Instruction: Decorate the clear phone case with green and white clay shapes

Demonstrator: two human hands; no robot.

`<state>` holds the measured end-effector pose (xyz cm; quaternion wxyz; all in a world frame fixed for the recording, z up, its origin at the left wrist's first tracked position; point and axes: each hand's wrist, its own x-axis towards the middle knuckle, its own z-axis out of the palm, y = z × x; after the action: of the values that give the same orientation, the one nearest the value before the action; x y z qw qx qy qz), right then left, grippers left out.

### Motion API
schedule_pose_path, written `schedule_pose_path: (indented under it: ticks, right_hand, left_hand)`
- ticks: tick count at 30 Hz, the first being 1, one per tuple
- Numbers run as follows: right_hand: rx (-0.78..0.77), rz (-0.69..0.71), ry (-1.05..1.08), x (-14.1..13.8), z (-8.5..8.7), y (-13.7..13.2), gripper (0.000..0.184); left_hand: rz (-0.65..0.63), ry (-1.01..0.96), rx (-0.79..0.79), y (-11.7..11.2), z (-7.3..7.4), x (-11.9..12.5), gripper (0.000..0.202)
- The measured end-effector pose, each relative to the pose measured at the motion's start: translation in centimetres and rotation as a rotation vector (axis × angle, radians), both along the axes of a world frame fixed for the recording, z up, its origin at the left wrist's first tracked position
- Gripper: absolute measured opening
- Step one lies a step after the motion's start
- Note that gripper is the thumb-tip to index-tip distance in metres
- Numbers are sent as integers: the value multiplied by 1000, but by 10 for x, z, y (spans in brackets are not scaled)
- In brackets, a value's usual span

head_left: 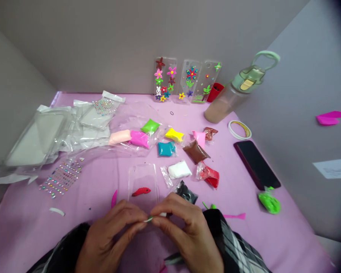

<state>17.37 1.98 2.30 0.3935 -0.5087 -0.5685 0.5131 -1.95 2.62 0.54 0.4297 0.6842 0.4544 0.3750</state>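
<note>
Near the front of the table, my left hand [113, 231] and my right hand [186, 227] meet fingertip to fingertip. Both pinch a small strip of green and white clay [149, 219]; its ends are hidden by the fingers. Just beyond lies a clear phone case [143, 171], with a red fish-like clay shape [141, 192] on it. A packet of black clay [185, 192] is close to my right knuckles. Past my left hand lies a pink petal-shaped piece [114, 199]. Under my right hand, a grey object [174, 259] is partly covered.
Clay packets, including white [179, 170], brown [196, 151] and blue [166, 149], cover the middle. Bagged cases [35, 136] and a gem sheet [63, 177] lie left. Decorated cases [165, 79] and a bottle [230, 96] stand behind; a phone [257, 165] lies right.
</note>
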Motion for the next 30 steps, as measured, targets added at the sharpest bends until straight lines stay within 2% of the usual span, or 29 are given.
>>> schedule_pose_path:
  ticks: [6,11,17,22,26,30]
  right_hand:
    - [-28,5,-6,1,0,-1,8]
    - [-24,25,-33,3,0,0,9]
    - [-34,37,-36,2,-2,1,10]
    - [-51,25,-33,2,-3,1,8]
    - [-53,16,-24,2,-4,0,9]
    - [-63,28,-18,1,-3,-1,10]
  left_hand:
    - [-69,113,29,2,0,-8,19]
    - [61,106,84,3,1,-6,15]
    - [34,88,67,7,6,-2,16]
    - [80,105,24,3,-4,-8,8]
    - [75,130,-33,-4,-12,-10,20]
    - [53,123,38,-6,-10,-4,19]
